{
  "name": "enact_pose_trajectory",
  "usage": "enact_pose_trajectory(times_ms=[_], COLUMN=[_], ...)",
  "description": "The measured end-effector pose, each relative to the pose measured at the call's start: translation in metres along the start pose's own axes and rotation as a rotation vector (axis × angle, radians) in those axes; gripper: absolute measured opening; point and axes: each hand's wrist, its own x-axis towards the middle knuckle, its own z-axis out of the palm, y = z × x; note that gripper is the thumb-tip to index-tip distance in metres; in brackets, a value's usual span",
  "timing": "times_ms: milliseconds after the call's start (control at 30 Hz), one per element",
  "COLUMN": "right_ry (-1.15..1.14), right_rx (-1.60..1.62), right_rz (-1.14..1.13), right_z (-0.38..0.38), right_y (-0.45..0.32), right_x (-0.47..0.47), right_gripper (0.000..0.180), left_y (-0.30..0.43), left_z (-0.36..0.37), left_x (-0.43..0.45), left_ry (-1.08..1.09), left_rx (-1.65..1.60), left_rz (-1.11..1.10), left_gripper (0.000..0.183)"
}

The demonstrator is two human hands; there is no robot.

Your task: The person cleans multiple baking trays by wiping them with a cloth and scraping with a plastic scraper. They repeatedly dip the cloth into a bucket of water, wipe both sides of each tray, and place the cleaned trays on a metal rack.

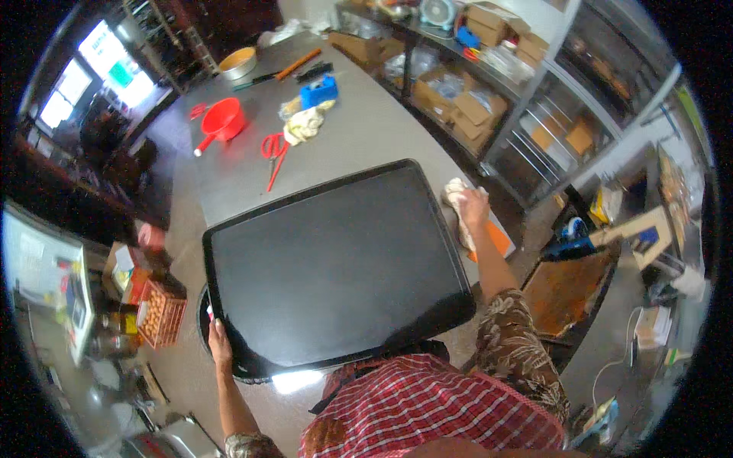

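Note:
A large black baking tray (pixel 338 263) lies at the near end of the grey worktop, in front of my checked apron. My left hand (pixel 220 343) is at the tray's lower left edge and holds a slim thing with a red and white end (pixel 211 312); most of it is hidden. Beyond the tray's right edge, my right hand (pixel 474 209) is closed on a whitish cloth (pixel 458 194). An orange and white flat thing (pixel 497 236) lies beside that hand at the worktop's edge.
Red-handled scissors (pixel 275 150), a crumpled cloth (pixel 303 126), a blue object (pixel 319 91), a red dipper (pixel 222 119), and a round pan (pixel 237 63) sit farther up the worktop. Shelves with cardboard boxes (pixel 472 117) stand right; a crate of eggs (pixel 163 315) is left.

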Motion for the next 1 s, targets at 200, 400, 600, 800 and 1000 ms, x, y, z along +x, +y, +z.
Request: enact_pose_trajectory(times_ms=[200, 400, 600, 800, 1000], right_ry=[0.392, -0.153, -0.371, -0.33, -0.129], right_rx=[0.807, 1.629, 1.459, 1.455, 0.552], right_rz=[0.147, 0.233, -0.02, 0.019, -0.284], right_z=[-0.068, -0.222, -0.283, -0.33, -0.192], right_y=[0.004, -0.072, -0.159, -0.224, -0.182], right_x=[0.033, 0.02, 0.018, 0.003, 0.074], right_gripper=[0.022, 0.034, 0.033, 0.037, 0.026], left_y=[0.004, 0.019, 0.02, 0.016, 0.014], left_z=[0.0, -0.001, -0.007, -0.01, -0.01], left_x=[-0.003, -0.004, -0.008, -0.007, -0.005], left_ry=[-0.003, 0.073, 0.047, 0.008, -0.061], left_rx=[0.137, 0.123, 0.04, 0.013, -0.039], left_rz=[-0.106, -0.032, 0.058, -0.047, -0.08], left_gripper=[0.046, 0.051, 0.049, 0.049, 0.049])
